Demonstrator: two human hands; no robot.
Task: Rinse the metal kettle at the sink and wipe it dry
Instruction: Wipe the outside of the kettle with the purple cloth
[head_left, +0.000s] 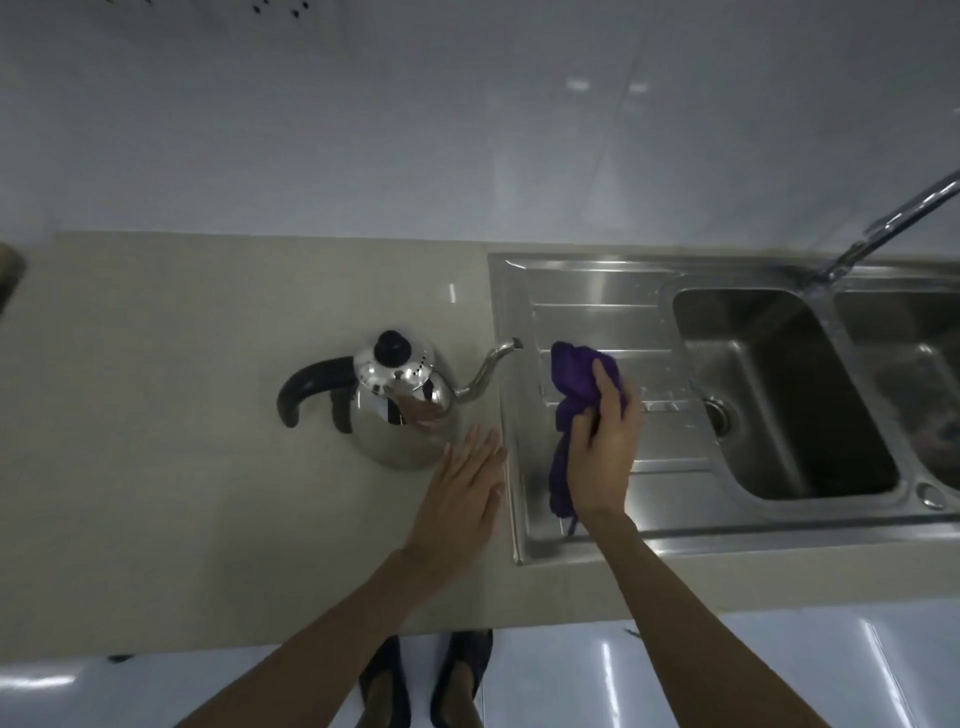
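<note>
Left hand (457, 488) flat, fingers straight, on counter (182, 493) just beside metal kettle (402, 410); right hand (605, 447) gripping purple cloth (571, 384) over sink (597, 291) drainboard; kettle upright on counter, spout toward sink; faucet (883, 228) beyond

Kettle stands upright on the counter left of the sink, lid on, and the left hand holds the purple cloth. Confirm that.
Wrong hand. The head view shows the right hand gripping the purple cloth; the left hand is flat beside the kettle. The rest stands.
</note>
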